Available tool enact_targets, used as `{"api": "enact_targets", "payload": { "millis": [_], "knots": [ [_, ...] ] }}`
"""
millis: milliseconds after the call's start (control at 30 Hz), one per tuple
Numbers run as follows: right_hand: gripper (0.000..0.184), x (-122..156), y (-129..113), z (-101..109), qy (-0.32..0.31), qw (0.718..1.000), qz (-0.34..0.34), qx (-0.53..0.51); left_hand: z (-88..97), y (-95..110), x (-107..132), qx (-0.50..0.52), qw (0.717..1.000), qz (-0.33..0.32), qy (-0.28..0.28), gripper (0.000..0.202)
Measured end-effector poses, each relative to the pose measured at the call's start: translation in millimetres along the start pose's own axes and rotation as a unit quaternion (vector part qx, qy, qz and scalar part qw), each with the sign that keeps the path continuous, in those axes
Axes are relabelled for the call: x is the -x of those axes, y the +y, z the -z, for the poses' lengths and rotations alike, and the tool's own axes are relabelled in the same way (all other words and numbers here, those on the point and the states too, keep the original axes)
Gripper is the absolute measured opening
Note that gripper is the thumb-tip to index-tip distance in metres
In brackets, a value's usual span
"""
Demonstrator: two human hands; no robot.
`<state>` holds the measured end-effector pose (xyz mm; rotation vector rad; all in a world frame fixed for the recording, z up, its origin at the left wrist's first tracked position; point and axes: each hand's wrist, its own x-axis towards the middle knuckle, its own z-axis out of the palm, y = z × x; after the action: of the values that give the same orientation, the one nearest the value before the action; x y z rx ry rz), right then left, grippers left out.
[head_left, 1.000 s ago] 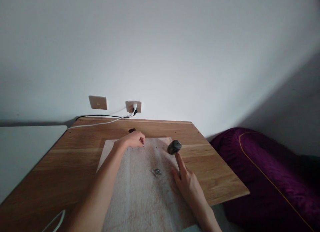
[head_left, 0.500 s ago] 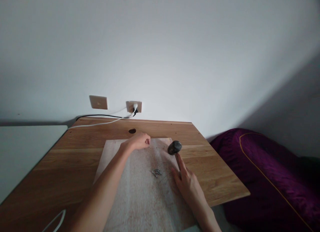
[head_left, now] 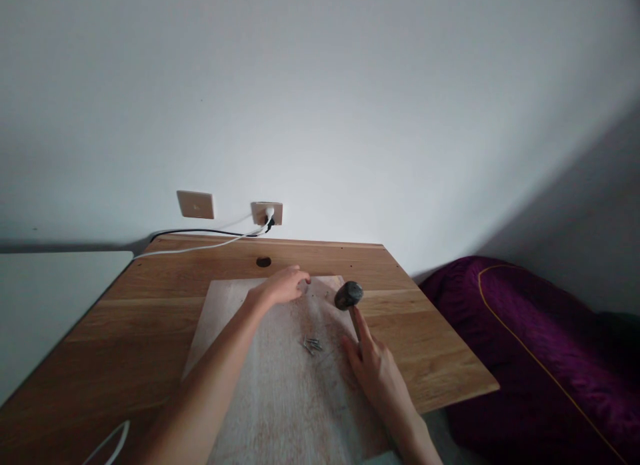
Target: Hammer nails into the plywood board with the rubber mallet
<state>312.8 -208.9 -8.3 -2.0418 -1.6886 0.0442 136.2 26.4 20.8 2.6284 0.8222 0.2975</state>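
Note:
A pale plywood board point(head_left: 280, 391) lies on a wooden desk point(head_left: 150, 311). My left hand point(head_left: 281, 287) reaches to the board's far edge, its fingers pinched together near the surface; what they pinch is too small to make out. My right hand point(head_left: 376, 366) grips the handle of a hammer point(head_left: 349, 295), index finger stretched along it, and the dark head rests on the board's far right corner. Several loose nails point(head_left: 313, 345) lie in a small heap between my hands.
Two wall plates sit above the desk, one a socket point(head_left: 267, 213) with white and black cables point(head_left: 200, 241) running left. A dark hole point(head_left: 263, 261) marks the desktop. A purple cushion point(head_left: 530, 345) lies to the right. A white cable loop point(head_left: 107, 441) sits near the left.
My left hand has slid to the right along the board's far edge, towards the hammer head. My right hand and the hammer have stayed put.

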Motion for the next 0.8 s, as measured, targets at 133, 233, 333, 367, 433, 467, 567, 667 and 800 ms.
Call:
{"api": "enact_targets", "payload": {
  "millis": [133,233,333,367,433,467,567,667,800],
  "knots": [
    [0.061,0,0,-2,0.002,1.0,-0.009,0.012,-5.5,6,-2,-0.008,1.0,-0.016,-0.006,0.033],
    [0.062,0,0,-2,0.001,1.0,-0.012,0.012,-3.5,10,-1,-0.004,1.0,-0.018,-0.006,0.028],
    [0.061,0,1,-3,0.001,1.0,-0.016,0.012,-0.8,12,0,0.002,1.0,-0.017,-0.004,0.023],
    [0.061,1,1,-3,0.002,1.0,-0.014,0.012,-0.6,12,0,0.006,1.0,-0.017,-0.003,0.022],
    [0.062,1,2,-3,0.006,1.0,-0.008,0.012,-1.4,11,-1,0.016,1.0,-0.013,-0.003,0.021],
    [0.062,1,2,-3,0.009,1.0,-0.006,0.011,-2.0,11,-2,0.022,1.0,-0.012,-0.004,0.02],
    [0.062,1,2,-2,0.009,1.0,-0.002,0.002,-3.0,10,-2,0.035,0.999,-0.012,-0.012,0.019],
    [0.062,1,2,-1,0.011,1.0,0.0,0.0,-1.8,10,-2,0.043,0.999,-0.011,-0.021,0.018],
    [0.062,1,1,-1,0.011,1.0,0.0,0.006,-2.3,9,-3,0.067,0.997,-0.011,-0.021,0.013]
  ]
}}
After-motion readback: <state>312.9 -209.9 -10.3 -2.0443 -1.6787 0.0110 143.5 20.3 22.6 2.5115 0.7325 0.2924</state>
